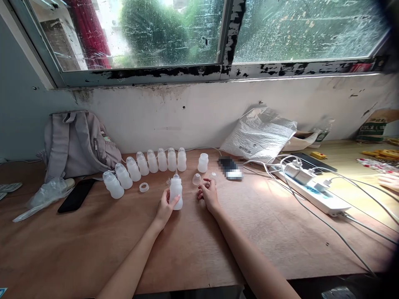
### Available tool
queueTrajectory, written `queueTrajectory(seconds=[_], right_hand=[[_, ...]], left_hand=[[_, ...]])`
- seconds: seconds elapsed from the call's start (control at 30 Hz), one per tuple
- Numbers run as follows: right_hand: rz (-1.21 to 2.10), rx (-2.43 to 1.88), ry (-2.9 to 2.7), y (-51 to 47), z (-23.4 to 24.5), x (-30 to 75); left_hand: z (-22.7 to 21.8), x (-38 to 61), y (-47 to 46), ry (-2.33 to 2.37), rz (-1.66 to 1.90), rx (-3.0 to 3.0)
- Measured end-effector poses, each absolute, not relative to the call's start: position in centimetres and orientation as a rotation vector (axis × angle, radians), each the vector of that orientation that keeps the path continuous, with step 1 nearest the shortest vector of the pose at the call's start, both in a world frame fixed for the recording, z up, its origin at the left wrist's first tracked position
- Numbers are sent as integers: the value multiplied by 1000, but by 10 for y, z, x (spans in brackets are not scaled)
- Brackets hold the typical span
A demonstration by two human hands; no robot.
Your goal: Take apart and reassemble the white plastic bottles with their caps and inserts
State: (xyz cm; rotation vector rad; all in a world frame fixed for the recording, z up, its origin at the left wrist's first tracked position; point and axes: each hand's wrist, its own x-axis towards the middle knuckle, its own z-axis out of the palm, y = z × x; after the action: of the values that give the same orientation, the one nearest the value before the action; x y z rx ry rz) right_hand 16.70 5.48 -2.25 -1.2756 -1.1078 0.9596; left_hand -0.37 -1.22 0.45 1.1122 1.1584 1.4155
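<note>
My left hand (165,206) is wrapped round a small white plastic bottle (176,191) that stands upright on the wooden table (193,245). My right hand (208,194) rests on the table just right of it, fingers curled near a clear cap (196,179); whether it holds anything is hidden. A curved row of several similar white bottles (146,166) stands behind my hands. One more bottle (203,162) stands apart at the row's right end. A white ring (144,187) lies left of the held bottle.
A grey backpack (77,143) leans on the wall at left, with a black phone (76,195) and a crumpled plastic bag (46,193) before it. At right lie a white power strip (314,193) with cables, a white bag (260,133) and another person's hand (389,181).
</note>
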Motion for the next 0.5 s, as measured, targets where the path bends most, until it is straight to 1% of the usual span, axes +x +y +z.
queueTrajectory(seconds=[0.1,0.17,0.27,0.4,0.5], right_hand=[[621,-1325,-1238,55,-20,167],[500,-1304,-1346,56,-18,168],[529,-1319,-1437,56,-18,169],[509,-1375,-1391,54,-19,170],[548,-1286,-1521,54,-17,166]], left_hand=[[9,-4,-14,1172,1419,1109],[12,-4,-16,1180,1429,1116],[15,-3,-17,1196,1437,1139],[15,-3,-17,1226,1431,1151],[12,-5,-15,1278,1452,1161]])
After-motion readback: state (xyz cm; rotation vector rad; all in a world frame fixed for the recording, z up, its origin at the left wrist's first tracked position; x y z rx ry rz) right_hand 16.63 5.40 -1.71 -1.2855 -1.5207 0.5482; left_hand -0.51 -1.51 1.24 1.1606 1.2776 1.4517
